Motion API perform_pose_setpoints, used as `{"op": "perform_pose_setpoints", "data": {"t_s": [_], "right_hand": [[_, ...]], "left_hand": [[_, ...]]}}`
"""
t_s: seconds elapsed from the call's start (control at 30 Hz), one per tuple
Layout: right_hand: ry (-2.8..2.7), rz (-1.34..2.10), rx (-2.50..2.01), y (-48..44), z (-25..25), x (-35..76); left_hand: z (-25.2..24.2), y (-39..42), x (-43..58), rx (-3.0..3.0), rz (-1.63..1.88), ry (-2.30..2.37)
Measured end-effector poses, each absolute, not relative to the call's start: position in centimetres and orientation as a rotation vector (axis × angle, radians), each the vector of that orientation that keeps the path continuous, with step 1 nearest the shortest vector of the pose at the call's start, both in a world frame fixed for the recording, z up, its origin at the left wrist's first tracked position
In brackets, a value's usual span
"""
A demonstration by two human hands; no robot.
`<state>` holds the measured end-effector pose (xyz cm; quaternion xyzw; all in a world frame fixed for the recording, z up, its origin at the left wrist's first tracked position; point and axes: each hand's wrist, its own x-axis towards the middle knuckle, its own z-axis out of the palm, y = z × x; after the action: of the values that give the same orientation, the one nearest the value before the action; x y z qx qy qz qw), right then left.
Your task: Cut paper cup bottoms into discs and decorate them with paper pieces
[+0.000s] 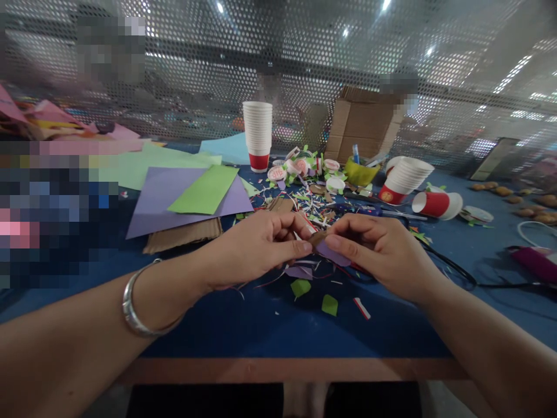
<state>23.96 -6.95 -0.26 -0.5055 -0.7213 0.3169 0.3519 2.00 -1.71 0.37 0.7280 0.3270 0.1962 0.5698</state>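
My left hand (256, 247) and my right hand (380, 252) meet over the middle of the table, both closed in a pinch. Between their fingertips is a small brown cardboard piece (318, 238), with a purple paper piece (331, 253) against it. Whether the two are stuck together I cannot tell. My right thumb lies over part of the purple paper. Below the hands lie green paper cutouts (329, 305) and a red-and-white strip (361, 309). Paper scraps (311, 203) are scattered just behind my fingers.
Purple sheets (152, 200) and a green sheet (204, 190) lie left over corrugated cardboard (183, 237). Behind stand stacked paper cups (258, 130), decorated discs (300, 167) and a yellow-green container (361, 172). Right are tilted cups (404, 180), a blue-handled tool (369, 212) and a black cable (452, 266).
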Motion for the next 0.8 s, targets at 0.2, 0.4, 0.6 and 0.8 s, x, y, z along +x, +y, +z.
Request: {"op": "perform_pose_setpoints", "data": {"t_s": [0.2,0.4,0.6,0.8], "right_hand": [[-1.802,0.662,-1.305,-6.7,0.2,24.0],[-1.794,0.606,-1.328,-6.7,0.2,24.1],[-1.797,0.59,-1.335,-6.9,0.2,24.2],[-1.797,0.592,-1.334,-6.9,0.1,24.1]], "left_hand": [[0.3,-0.8,1.5,1.605,0.557,0.871],[-0.4,0.6,1.0,1.63,0.613,0.906],[-0.5,1.6,0.3,1.934,0.881,0.93],[0.1,0.6,0.7,2.049,0.968,0.985]]}}
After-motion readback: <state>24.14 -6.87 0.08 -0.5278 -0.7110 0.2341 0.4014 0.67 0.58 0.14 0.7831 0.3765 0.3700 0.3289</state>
